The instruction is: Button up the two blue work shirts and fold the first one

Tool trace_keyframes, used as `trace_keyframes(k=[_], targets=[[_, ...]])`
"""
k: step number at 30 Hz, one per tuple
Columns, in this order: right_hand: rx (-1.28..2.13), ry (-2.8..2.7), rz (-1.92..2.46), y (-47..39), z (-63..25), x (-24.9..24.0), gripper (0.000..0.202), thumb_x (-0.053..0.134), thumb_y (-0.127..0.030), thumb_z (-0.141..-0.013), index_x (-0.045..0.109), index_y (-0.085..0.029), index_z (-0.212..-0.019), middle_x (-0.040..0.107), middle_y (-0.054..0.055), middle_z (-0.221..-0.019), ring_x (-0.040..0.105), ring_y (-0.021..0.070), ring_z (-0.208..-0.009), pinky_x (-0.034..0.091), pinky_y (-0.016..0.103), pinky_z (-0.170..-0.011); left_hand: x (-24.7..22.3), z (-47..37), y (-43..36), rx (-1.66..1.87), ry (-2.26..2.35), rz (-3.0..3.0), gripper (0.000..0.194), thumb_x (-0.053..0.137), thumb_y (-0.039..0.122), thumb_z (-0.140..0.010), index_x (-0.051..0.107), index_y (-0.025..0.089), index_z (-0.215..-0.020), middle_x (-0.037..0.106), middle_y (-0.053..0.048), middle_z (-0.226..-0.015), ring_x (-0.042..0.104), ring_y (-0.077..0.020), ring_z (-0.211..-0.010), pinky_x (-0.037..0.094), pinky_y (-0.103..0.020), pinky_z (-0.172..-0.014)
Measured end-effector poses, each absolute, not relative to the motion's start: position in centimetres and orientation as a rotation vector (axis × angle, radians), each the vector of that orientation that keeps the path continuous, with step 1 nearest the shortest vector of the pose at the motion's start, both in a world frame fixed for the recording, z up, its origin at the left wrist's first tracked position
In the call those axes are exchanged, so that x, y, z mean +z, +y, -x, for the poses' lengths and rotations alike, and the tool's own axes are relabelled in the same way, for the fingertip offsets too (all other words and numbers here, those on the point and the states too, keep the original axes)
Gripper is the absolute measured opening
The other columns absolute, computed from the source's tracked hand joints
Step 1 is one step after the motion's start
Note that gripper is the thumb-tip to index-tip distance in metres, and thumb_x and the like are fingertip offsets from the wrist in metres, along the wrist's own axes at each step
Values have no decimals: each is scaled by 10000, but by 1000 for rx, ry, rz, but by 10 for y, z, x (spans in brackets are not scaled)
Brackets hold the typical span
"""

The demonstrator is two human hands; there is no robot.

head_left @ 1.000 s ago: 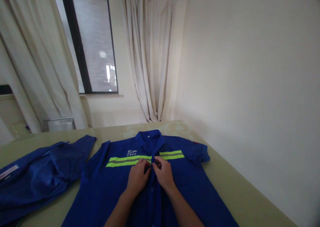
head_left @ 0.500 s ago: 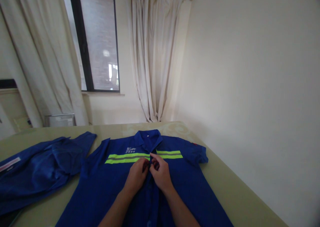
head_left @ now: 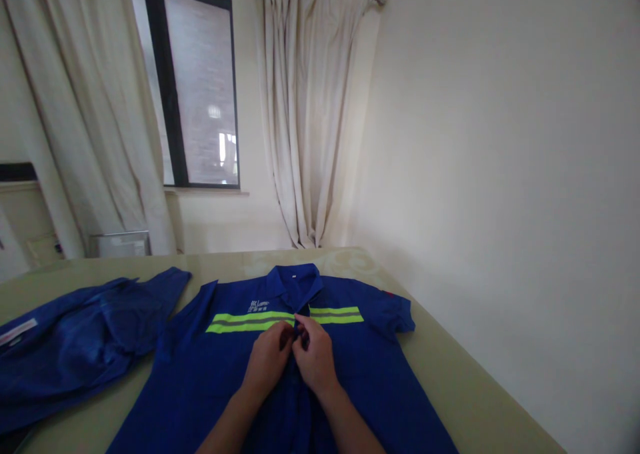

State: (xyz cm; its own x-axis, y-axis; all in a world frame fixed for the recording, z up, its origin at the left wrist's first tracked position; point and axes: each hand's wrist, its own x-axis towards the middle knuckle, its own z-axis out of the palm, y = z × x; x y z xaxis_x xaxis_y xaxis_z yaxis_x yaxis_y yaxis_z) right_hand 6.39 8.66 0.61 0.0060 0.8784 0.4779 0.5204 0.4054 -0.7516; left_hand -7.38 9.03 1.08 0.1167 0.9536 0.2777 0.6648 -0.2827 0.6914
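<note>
A blue short-sleeved work shirt (head_left: 210, 381) lies spread front side up, collar away from me, with a yellow-green reflective stripe across its chest. My left hand (head_left: 270, 354) pinches the front placket just below the stripe. Close against it, my right hand (head_left: 314, 351) grips the other side of the same front opening, its fingers bent and the index fingertip near the stripe. The fingertips almost meet, and they hide the bit of cloth between them; whether a button is there cannot be seen.
Blue folded work clothing (head_left: 100, 334) lies to the left, with a pale strip on it. Both garments rest on a pale green table (head_left: 450, 374). A plain wall (head_left: 500, 174) runs along the right, and curtains (head_left: 310, 107) hang by a window (head_left: 200, 87) behind.
Both hands stay at the shirt's front opening, the fingers shifting slightly and drawing closer together. The whole view has moved a little.
</note>
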Motion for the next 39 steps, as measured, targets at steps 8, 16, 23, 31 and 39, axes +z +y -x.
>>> trace_keyframes(k=[8, 16, 23, 31, 39], targets=[[434, -1706, 1240, 87, -57, 10, 577, 484, -12, -667, 718, -232, -1146, 692, 56, -1037, 659, 219, -987, 523, 316, -909, 7, 76, 95, 1013, 1588, -2024, 195, 545, 124, -852, 656, 233, -971, 738, -32, -952, 684, -194, -876, 487, -293, -795], [488, -1735, 1239, 87, -57, 6, 543, 510, -25, -715, 704, -234, -1177, 657, 58, -1051, 659, 201, -936, 530, 269, -829, 2, 78, 94, 1060, 1549, -2095, 243, 486, 139, -893, 669, 239, -1019, 726, -55, -1043, 672, -208, -964, 498, -320, -874], [572, -1679, 1180, 93, -62, 7, 352, 490, -136, -866, 727, -220, -1111, 704, 62, -1004, 675, 204, -931, 520, 296, -873, 5, 77, 93, 1068, 1581, -2099, 233, 475, 175, -910, 677, 226, -1013, 734, -62, -1009, 677, -216, -928, 499, -331, -844], [632, -1582, 1117, 101, -66, -3, 357, 484, -147, -856, 728, -205, -1109, 748, 70, -1035, 696, 216, -917, 533, 319, -857, 10, 76, 93, 1164, 1496, -2027, 304, 466, 415, -968, 691, 215, -928, 749, -67, -925, 687, -228, -861, 496, -333, -799], [660, -1635, 1168, 97, -61, -1, 452, 555, -97, -713, 710, -208, -1123, 660, 30, -917, 585, 157, -644, 507, 285, -664, 5, 81, 99, 1140, 1493, -1916, 248, 498, 362, -893, 697, 217, -919, 762, -46, -882, 700, -221, -811, 486, -311, -742]])
